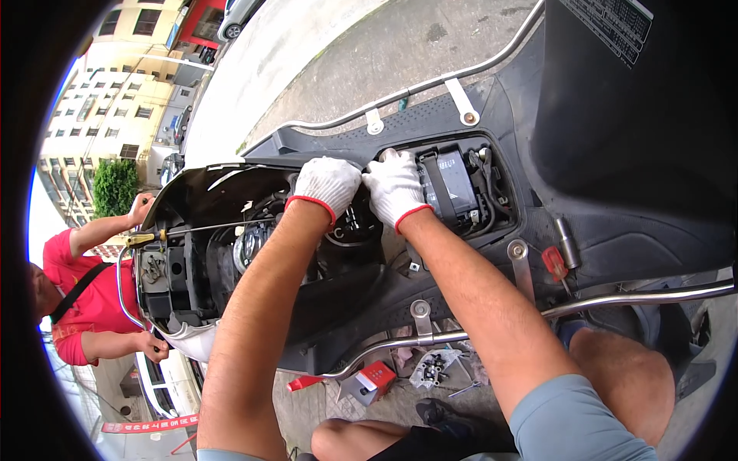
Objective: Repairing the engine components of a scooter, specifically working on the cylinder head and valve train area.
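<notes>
My left hand [329, 181], in a white knit glove with a red cuff, is over the opened body of a dark scooter [453, 115]. Its fingers curl downward and are partly hidden. Right beside it, my right hand [395, 189], gloved alike, bends its fingers at the edge of the floorboard compartment. Whatever the fingertips of both hands grip there is out of sight. Next to my right hand a grey battery [455, 184] sits in the compartment under a black strap, with cables [489, 184] at its far end. Exposed engine parts [250, 247] lie left of my hands.
A long screwdriver [142, 239] with a yellow handle rests across the scooter's front. A red-handled screwdriver [553, 263] and a metal cylinder [566, 242] lie on the floorboard. A person in red [96, 276] holds the handlebar. Below are a red box [375, 378] and bagged hardware [435, 369].
</notes>
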The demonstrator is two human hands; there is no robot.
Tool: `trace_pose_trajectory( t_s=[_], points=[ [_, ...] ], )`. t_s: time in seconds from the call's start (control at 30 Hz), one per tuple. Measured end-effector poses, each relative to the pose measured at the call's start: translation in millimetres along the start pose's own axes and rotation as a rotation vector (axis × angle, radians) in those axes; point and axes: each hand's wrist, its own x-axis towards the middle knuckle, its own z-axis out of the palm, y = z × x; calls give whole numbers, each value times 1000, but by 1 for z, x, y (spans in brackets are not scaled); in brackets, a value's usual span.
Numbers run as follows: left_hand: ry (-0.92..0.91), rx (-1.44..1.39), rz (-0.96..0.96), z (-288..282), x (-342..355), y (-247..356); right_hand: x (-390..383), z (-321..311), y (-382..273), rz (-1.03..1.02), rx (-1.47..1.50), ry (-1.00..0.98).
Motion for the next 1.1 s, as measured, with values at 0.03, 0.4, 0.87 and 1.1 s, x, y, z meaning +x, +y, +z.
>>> trace_pose_trajectory(
  t_s=[0.03, 0.4, 0.87, 1.1],
  points=[
    [6, 4, 1, 0, 0, 0, 0, 0, 0, 3, 2, -9],
    [37, 46, 26, 2, 2, -1, 3, 1, -1, 10, -12, -23],
    [-107, -199, -157, -11, -2, 17, 2, 2, 4, 24, -79, -96],
    [119, -74, -179, 15, -5, 21, 6, -5, -4, 38, -119, -168]
  ],
)
